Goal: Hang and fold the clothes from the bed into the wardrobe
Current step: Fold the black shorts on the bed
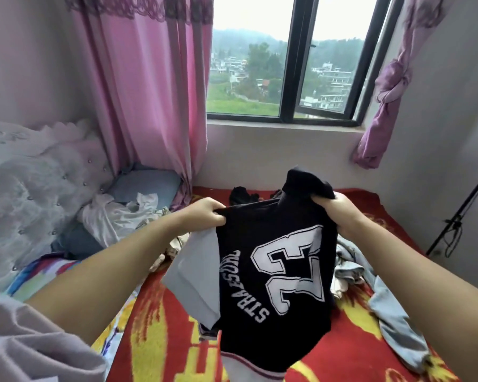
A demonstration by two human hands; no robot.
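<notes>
2 bare hands hold up a black jersey (276, 271) above a bed covered by a red and yellow blanket (160, 340). The left hand (204, 213) pinches one upper corner of the jersey, fingers curled tight around the cloth. The right hand (340, 213) grips the other upper corner, its fingers wrapped into a bunched fold, with more black fabric rising just above the knuckles. Between the 2 sets of fingers the jersey hangs down toward the viewer, showing a large white number 23 and white lettering, both turned sideways. A grey sleeve (193, 277) dangles just below the left fingers. Near the bottom edge, the jersey ends in a white band with dark stripes.

Beyond the fingertips, a small pile of dark clothing (240, 194) lies on the blanket. Below and outside the right hand lies pale blue denim clothing (392, 307). Outside the left hand, white garments (116, 216) sit crumpled near a padded headboard (39, 183). Far past both hands are a pink curtain (149, 92) and a window (287, 59).
</notes>
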